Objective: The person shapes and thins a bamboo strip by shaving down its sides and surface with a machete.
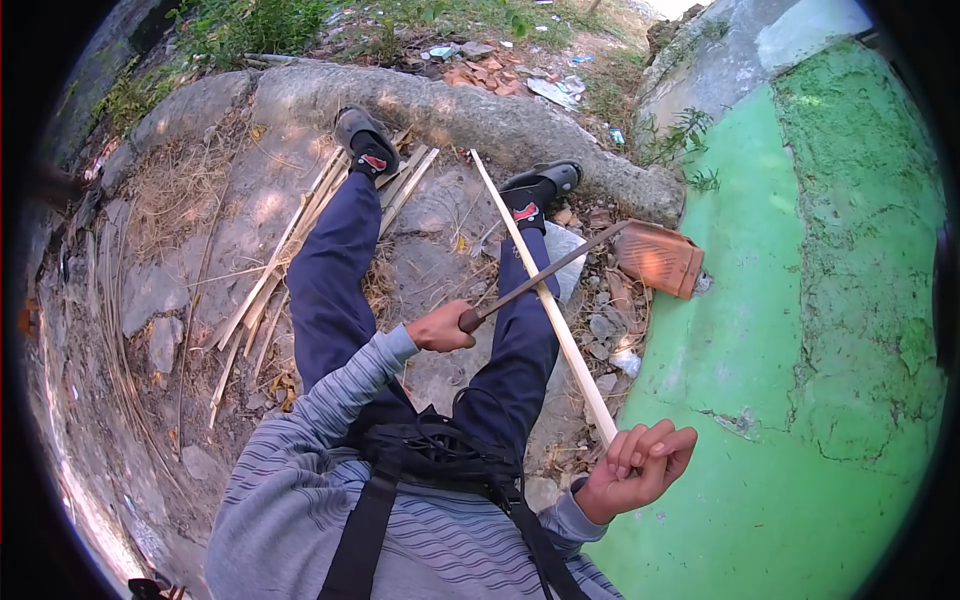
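My left hand (443, 327) is wrapped round the brown handle of a long knife (548, 271), whose blade points up and to the right. The blade lies across a pale wooden strip (562, 335) above my right thigh. That strip runs from near my right shoe down to my right hand (642, 465), whose fingers are curled at its lower end. How firmly the fingers hold the strip is partly hidden. More pale strips (290, 240) lie in a pile on the ground beside and under my left leg.
A green wall (740, 350) rises close on my right. An orange clay block (658, 258) stands by its foot, with rubble around. A low stone kerb (450, 115) curves beyond my shoes. Thin sticks (120, 330) and dry grass lie on the left.
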`<state>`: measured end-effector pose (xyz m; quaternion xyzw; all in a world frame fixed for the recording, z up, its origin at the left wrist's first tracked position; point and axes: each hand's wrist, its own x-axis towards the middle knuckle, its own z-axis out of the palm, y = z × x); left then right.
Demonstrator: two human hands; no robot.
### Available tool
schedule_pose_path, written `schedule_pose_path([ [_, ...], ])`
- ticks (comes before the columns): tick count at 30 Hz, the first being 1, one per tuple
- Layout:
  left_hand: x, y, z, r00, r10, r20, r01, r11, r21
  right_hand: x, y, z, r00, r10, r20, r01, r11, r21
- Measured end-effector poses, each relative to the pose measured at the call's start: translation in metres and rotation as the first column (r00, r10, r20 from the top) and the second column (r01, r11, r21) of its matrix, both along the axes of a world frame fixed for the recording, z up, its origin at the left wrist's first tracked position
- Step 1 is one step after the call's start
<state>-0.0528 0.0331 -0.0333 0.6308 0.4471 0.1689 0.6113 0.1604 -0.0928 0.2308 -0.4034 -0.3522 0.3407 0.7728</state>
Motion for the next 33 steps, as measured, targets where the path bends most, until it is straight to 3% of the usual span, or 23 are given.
schedule_pose_path([
  [2,0.003,-0.009,0.000,0.984,-0.065,0.165,0.042,0.989,0.140,0.000,0.004,0.000,1.000,0.002,-0.016,-0.002,1.000,0.019],
  [4,0.005,-0.012,0.002,0.989,-0.027,0.148,0.004,0.988,0.155,0.003,0.006,0.003,0.998,-0.039,-0.049,0.040,0.999,0.026],
  [6,0.008,-0.007,0.003,0.997,0.029,0.077,-0.025,0.998,-0.055,0.009,0.006,0.002,0.998,-0.024,-0.056,0.026,0.999,0.030],
  [9,0.015,-0.002,-0.001,0.988,0.138,0.064,-0.143,0.986,0.084,0.013,0.004,-0.001,0.997,-0.015,-0.075,0.017,1.000,0.020],
  [12,0.018,-0.002,0.016,0.982,0.180,0.066,-0.186,0.976,0.117,0.012,0.003,-0.001,0.995,-0.035,-0.095,0.037,0.999,0.016],
  [15,0.021,-0.009,0.025,0.993,0.076,0.095,-0.077,0.997,0.001,0.009,0.003,-0.002,0.996,-0.016,-0.091,0.018,0.999,0.027],
  [18,0.022,-0.015,0.029,0.995,-0.031,0.096,0.024,0.997,0.075,0.010,0.000,-0.002,0.997,-0.004,-0.077,0.006,1.000,0.029],
  [19,0.022,-0.016,0.031,0.997,-0.021,0.070,0.009,0.987,0.160,0.011,0.001,-0.002,0.997,-0.007,-0.080,0.010,0.999,0.031],
  [23,0.021,-0.009,0.036,0.999,0.005,0.038,-0.011,0.987,0.162,0.017,-0.002,-0.006,0.991,-0.043,-0.128,0.047,0.998,0.034],
  [26,0.012,-0.003,0.051,0.995,0.034,-0.089,-0.018,0.984,0.175,0.017,-0.008,-0.011,0.997,0.002,-0.081,0.001,0.999,0.036],
  [29,0.007,-0.006,0.073,0.997,-0.069,0.028,0.072,0.991,-0.116,0.013,-0.008,-0.015,0.998,0.047,-0.030,-0.044,0.994,0.102],
  [32,0.018,-0.024,0.070,0.976,-0.116,0.183,0.153,0.968,-0.200,0.007,0.001,-0.014,0.995,-0.001,-0.096,0.023,0.972,0.233],
  [33,0.022,-0.028,0.067,0.970,-0.105,0.220,0.160,0.955,-0.251,0.007,0.003,-0.014,1.000,-0.003,-0.024,0.010,0.957,0.289],
])
